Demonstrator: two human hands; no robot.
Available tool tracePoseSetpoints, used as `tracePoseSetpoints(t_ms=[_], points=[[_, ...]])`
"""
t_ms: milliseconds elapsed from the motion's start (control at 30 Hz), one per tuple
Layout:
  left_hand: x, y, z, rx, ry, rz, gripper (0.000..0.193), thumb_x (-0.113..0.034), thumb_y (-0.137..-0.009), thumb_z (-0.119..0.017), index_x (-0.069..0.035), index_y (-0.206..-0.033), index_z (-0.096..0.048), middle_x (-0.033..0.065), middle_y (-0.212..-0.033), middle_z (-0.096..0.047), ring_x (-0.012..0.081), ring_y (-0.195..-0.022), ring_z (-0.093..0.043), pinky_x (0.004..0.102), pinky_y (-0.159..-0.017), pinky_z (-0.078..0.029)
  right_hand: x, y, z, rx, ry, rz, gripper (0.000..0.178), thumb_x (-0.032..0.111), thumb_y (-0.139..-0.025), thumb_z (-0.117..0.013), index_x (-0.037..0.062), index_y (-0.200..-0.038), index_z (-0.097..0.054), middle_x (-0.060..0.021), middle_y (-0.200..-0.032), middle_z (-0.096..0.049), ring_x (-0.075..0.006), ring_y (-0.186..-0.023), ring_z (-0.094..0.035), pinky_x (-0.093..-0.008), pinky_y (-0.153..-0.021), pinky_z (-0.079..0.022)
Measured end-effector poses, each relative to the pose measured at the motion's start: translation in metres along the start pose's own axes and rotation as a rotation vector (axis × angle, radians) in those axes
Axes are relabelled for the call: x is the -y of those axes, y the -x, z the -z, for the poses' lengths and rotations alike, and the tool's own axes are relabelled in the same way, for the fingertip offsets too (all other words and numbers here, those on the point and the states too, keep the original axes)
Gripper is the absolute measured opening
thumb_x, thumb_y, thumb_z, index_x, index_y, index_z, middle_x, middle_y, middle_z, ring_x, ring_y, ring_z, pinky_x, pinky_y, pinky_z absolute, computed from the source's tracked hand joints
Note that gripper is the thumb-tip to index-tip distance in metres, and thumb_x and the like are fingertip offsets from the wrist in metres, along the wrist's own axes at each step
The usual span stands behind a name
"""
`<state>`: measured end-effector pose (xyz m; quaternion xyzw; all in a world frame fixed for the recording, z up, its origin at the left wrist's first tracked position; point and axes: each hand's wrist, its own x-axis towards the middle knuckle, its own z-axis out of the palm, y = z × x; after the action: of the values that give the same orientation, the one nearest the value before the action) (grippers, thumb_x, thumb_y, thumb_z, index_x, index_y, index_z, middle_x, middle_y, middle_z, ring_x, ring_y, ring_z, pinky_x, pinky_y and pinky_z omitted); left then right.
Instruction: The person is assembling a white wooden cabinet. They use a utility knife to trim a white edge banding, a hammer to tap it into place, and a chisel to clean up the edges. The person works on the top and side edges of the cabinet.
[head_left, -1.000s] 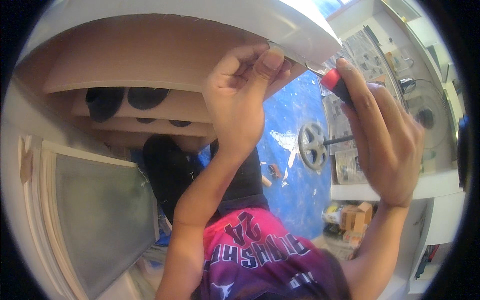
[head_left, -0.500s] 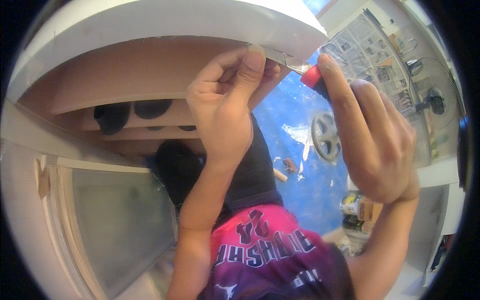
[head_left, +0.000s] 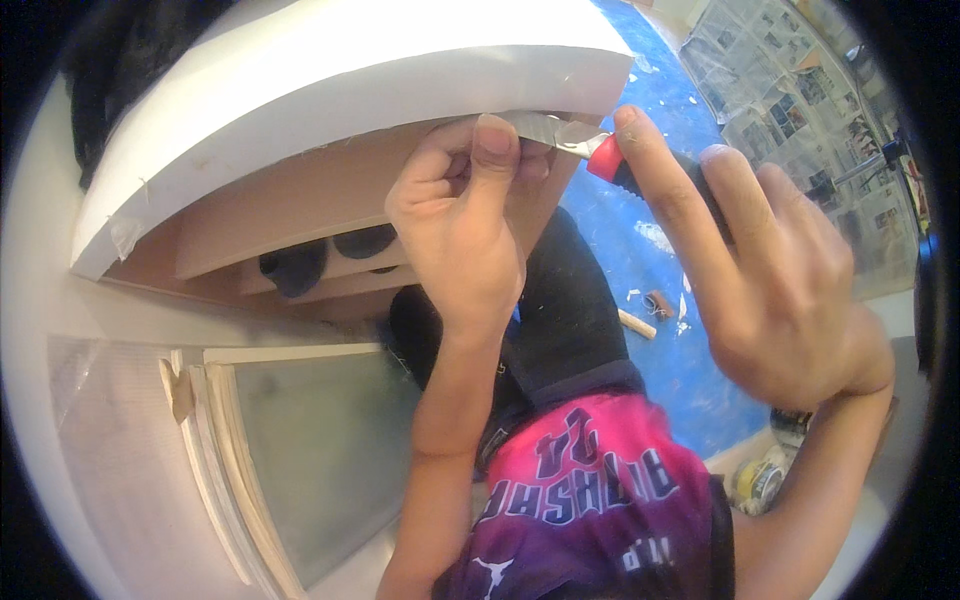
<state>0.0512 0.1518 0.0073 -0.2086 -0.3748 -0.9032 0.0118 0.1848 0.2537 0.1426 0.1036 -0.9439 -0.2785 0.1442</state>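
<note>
A putty knife (head_left: 605,158) with a red and black handle and a flat metal blade is in my right hand (head_left: 775,280), its forefinger stretched along the handle. My left hand (head_left: 455,225) is closed at the other end of the blade, thumb on top, fingers curled beneath. The exact contact under the thumb is hidden. Just above the blade runs the curved-looking lower edge of a white panel (head_left: 400,85). Behind my left hand are the brown shelf-like boards (head_left: 290,180) under that panel.
Beside my left arm lean a framed greyish pane (head_left: 320,440) and pale wooden strips (head_left: 230,450). Blue sheeting (head_left: 690,370) with white scraps covers the floor, with a short wooden stick (head_left: 637,323) on it. Newspaper sheets (head_left: 800,100) cover a surface at the right; a can (head_left: 757,485) stands lower right.
The view has shifted, so the panel and my body sit differently in the picture. Both hands stay at the putty knife under the panel's edge, with more of the blade showing.
</note>
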Motion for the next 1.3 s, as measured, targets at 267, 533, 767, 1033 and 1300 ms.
tracePoseSetpoints(t_ms=[267,533,767,1033,1300], points=[[0.002,-0.001,-0.004,-0.005,-0.010,-0.013,0.024,-0.021,-0.096,-0.064,0.003,-0.097,-0.062,0.0104,-0.094,-0.069,0.0172,-0.082,-0.067,0.0324,-0.077,-0.059,0.000,-0.002,-0.002,-0.016,-0.017,-0.014,0.059,0.006,-0.082,-0.061,0.0006,-0.140,-0.053,-0.0069,-0.083,-0.048,-0.0195,-0.068,-0.051,-0.0312,-0.056,-0.047],[0.009,-0.004,-0.007,-0.086,-0.103,-0.039,0.029,-0.025,-0.097,-0.063,0.004,-0.101,-0.061,0.0100,-0.096,-0.068,0.0169,-0.085,-0.067,0.0330,-0.078,-0.060,-0.001,-0.005,-0.008,-0.028,-0.038,-0.004,0.058,0.006,-0.082,-0.062,-0.0005,-0.139,-0.054,-0.0068,-0.080,-0.045,-0.0193,-0.067,-0.051,-0.0310,-0.055,-0.046],[0.012,-0.005,-0.004,-0.078,-0.127,-0.052,0.034,-0.026,-0.096,-0.065,0.006,-0.107,-0.060,0.0091,-0.097,-0.067,0.0165,-0.088,-0.066,0.0291,-0.078,-0.057,-0.004,-0.009,-0.006,0.016,-0.113,-0.013,0.057,0.006,-0.083,-0.063,-0.0013,-0.139,-0.053,-0.0068,-0.080,-0.045,-0.0205,-0.068,-0.052,-0.0327,-0.058,-0.047],[0.013,0.008,-0.001,-0.009,-0.045,-0.055,0.028,-0.016,-0.096,-0.066,0.008,-0.109,-0.059,0.0100,-0.097,-0.067,0.0151,-0.088,-0.064,0.0271,-0.081,-0.051,-0.001,0.004,0.005,0.058,-0.102,-0.038,0.060,0.003,-0.079,-0.063,-0.0001,-0.138,-0.056,-0.0096,-0.084,-0.050,-0.0210,-0.071,-0.056,-0.0338,-0.060,-0.049],[0.010,0.003,-0.008,-0.031,-0.132,-0.052,0.016,-0.007,-0.095,-0.065,0.005,-0.106,-0.061,0.0104,-0.098,-0.068,0.0143,-0.088,-0.064,0.0279,-0.083,-0.051,-0.004,0.003,0.002,0.011,-0.076,-0.053,0.063,-0.003,-0.075,-0.061,0.0007,-0.138,-0.056,-0.0076,-0.082,-0.047,-0.0206,-0.068,-0.055,-0.0342,-0.058,-0.048]])
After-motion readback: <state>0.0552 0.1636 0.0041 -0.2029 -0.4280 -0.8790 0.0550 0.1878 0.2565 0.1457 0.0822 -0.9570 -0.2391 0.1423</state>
